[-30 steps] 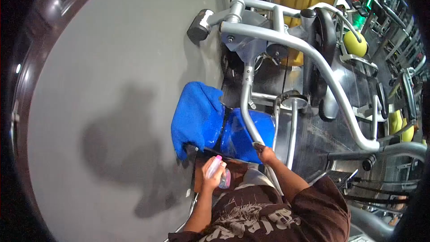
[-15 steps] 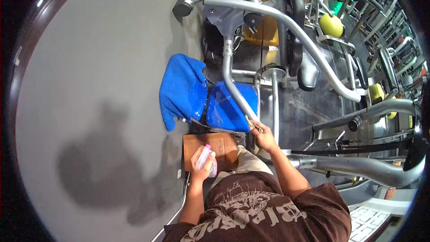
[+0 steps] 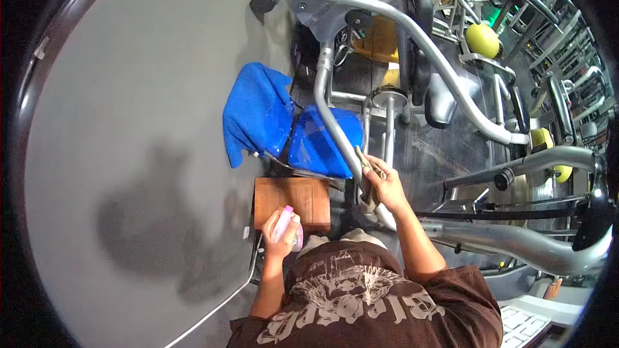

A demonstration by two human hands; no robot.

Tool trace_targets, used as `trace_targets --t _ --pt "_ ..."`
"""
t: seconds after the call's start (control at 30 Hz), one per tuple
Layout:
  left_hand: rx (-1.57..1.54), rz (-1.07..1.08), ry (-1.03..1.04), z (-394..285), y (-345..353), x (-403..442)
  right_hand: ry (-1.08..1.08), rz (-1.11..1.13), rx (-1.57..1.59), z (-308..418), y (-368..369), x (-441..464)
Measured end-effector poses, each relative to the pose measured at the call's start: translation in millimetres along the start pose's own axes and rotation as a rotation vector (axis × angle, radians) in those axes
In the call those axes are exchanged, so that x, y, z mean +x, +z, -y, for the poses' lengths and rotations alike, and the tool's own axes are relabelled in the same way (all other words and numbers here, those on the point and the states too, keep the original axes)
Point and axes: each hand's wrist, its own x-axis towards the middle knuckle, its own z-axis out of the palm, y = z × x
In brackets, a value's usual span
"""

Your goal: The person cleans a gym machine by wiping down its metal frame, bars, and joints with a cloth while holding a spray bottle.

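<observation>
The left hand (image 3: 277, 240) grips a pink-capped plastic bottle (image 3: 282, 223) just beyond the brown T-shirt (image 3: 348, 306), while the right hand (image 3: 385, 187) clasps a folded cloth (image 3: 366, 192) at the machine's curved grey tube (image 3: 333, 125), work apparently under way, extent completed or outstanding indeterminable.

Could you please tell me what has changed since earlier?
The right hand and cloth have moved slightly along the silver tube, away from the blue seat; more of the brown panel shows. The left hand still holds the pink-capped bottle, and the blue towel stays draped.
</observation>
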Motion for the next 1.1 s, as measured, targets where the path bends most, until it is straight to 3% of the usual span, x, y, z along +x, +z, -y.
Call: trace_targets --t 0.1,0.4,0.5,0.67,1.0,1.1 --pt "-0.136 -0.033 -0.068 -26.0 29.5 -9.4 0.029 0.025 -0.013 15.0 -21.2 -12.7" --pt "-0.249 -0.009 0.000 -28.3 102.5 -5.4 0.047 0.061 0.017 15.0 -80.8 -21.2" --pt "-0.190 0.093 0.010 -25.5 105.8 -1.7 -0.025 0.049 0.026 18.2 -88.7 -24.5" --pt "-0.171 0.123 -0.002 -25.3 114.0 7.3 0.098 0.018 0.006 21.5 -105.9 -26.1" --pt "-0.134 0.137 -0.038 -20.4 126.1 61.6 0.047 -0.047 0.083 17.0 -107.9 8.0" --pt "-0.070 0.158 0.061 -9.1 127.1 96.6 0.041 -0.085 0.100 23.0 -107.9 24.3"
